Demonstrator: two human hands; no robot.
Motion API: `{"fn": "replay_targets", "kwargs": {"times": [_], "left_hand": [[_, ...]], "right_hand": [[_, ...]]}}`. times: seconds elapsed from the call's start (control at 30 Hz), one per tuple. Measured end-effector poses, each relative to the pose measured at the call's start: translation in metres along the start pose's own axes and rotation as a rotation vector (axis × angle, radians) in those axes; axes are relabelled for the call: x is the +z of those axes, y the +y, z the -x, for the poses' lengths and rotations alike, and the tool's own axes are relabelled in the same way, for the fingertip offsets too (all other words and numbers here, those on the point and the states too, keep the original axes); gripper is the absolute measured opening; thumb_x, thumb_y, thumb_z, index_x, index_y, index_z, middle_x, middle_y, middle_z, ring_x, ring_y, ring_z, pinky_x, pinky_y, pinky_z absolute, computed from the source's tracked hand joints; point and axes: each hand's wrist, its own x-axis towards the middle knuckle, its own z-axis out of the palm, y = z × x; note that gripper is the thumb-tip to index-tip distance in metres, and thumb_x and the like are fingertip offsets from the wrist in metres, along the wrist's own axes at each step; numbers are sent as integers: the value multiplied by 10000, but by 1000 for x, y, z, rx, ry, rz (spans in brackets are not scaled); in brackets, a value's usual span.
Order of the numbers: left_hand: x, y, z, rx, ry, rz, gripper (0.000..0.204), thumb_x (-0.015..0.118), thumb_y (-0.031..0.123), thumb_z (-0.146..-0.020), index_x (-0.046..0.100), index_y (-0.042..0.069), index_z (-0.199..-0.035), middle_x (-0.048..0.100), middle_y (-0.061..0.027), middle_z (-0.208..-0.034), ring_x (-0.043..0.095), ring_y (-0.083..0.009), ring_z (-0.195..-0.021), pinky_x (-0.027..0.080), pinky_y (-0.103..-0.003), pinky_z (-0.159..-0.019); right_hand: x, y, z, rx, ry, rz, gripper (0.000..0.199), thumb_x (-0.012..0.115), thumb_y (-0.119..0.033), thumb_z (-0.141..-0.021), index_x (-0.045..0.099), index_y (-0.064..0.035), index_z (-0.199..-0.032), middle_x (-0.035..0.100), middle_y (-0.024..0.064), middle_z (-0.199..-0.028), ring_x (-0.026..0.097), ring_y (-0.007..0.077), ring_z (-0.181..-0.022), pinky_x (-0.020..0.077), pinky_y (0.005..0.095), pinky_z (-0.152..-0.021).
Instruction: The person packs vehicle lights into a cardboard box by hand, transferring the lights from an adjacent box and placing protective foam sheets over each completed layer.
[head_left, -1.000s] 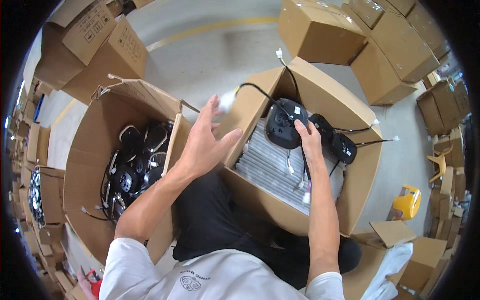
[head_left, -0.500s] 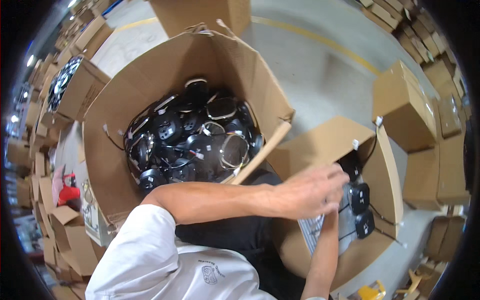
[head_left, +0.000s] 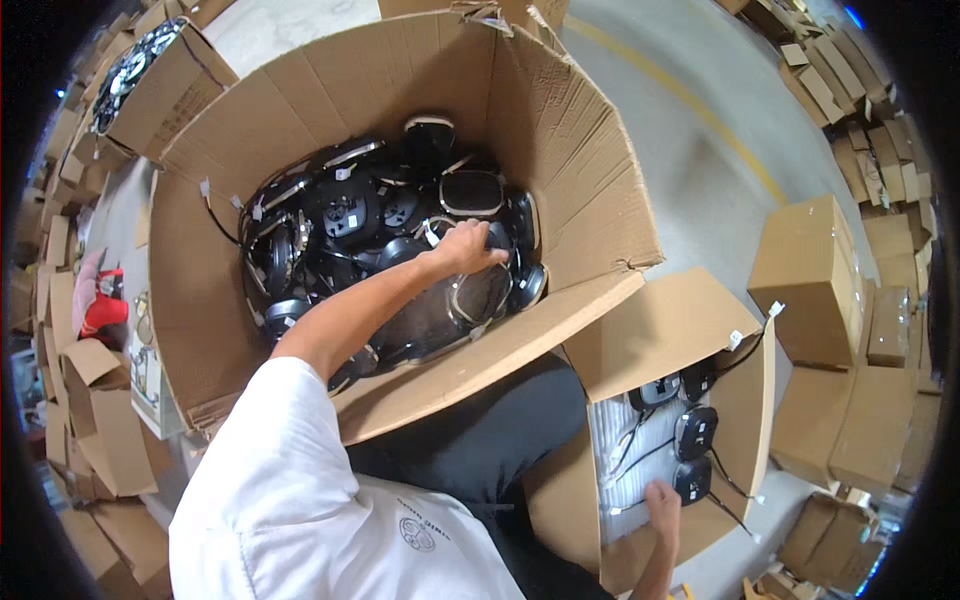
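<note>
Forearm (head_left: pixel 375 308) of the left hand (head_left: pixel 466 248) points to 2 o'clock; fingers curl downward among glossy black rounded plastic units (head_left: pixel 343 212) in the tall brown cardboard box (head_left: pixel 330 90) at 11 o'clock, grip not discernible. The right hand (head_left: pixel 662 505), half-curled, hold likewise indiscernible, sits at 8 o'clock to the lowest matte-black rounded-square unit (head_left: pixel 692 480) in the smaller brown carton (head_left: pixel 655 335) at 4 o'clock.

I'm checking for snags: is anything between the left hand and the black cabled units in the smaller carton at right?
Yes. Straight from the left hand to the black cabled units, the near wall of the larger carton comes first, then the opened flap of the smaller carton.
</note>
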Motion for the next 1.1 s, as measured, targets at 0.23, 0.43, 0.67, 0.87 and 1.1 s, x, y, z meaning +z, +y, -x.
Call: {"fn": "replay_targets", "kwargs": {"times": [0.23, 0.43, 0.67, 0.87, 1.1], "left_hand": [[74, 55, 3, -129, -303, -206, 918, 996, 571, -815, 632, -18, -1418, 754, -285, -1381, 717, -437, -1340, 553, -562, -1146], [14, 0, 26, -180, -394, 111, 784, 1003, 473, -781, 725, -54, -1291, 792, -310, -1289, 765, -475, -1246, 600, -527, -1085], [-236, 61, 57, -173, -190, 806, 503, 983, 272, -877, 755, -1, -1233, 791, -65, -1129, 723, -135, -1027, 593, -337, -916], [-381, 166, 101, 82, 89, 1323, 617, 910, 289, -988, 690, -27, -1470, 823, -116, -1240, 819, -202, -1117, 685, -381, -1003], [-464, 298, 118, 531, -103, 1773, 381, 725, 251, -1145, 772, 6, -1432, 848, -172, -1374, 835, -316, -1247, 677, -506, -1134]], "right_hand": [[31, -2, 63, 193, -6, -132, 512, 795, -268, -1112, 739, 113, -1450, 841, 141, -1150, 771, 193, -1068, 614, 364, -941], [40, -55, 31, 88, -127, -152, 635, 807, -269, -1117, 625, 159, -1550, 806, 278, -1348, 784, 283, -1254, 621, 404, -1070], [9, -142, 55, -31, -80, -358, 579, 765, -217, -1158, 597, 126, -1593, 777, 273, -1418, 770, 293, -1292, 605, 405, -1111], [4, -278, 43, -249, 1, -495, 534, 784, -173, -1138, 636, 90, -1579, 798, 236, -1394, 773, 265, -1278, 602, 397, -1115], [-22, -462, 72, -841, 213, -566, 936, 1002, -117, -885, 533, 61, -1675, 632, 230, -1652, 601, 359, -1564, 477, 466, -1312]]}}
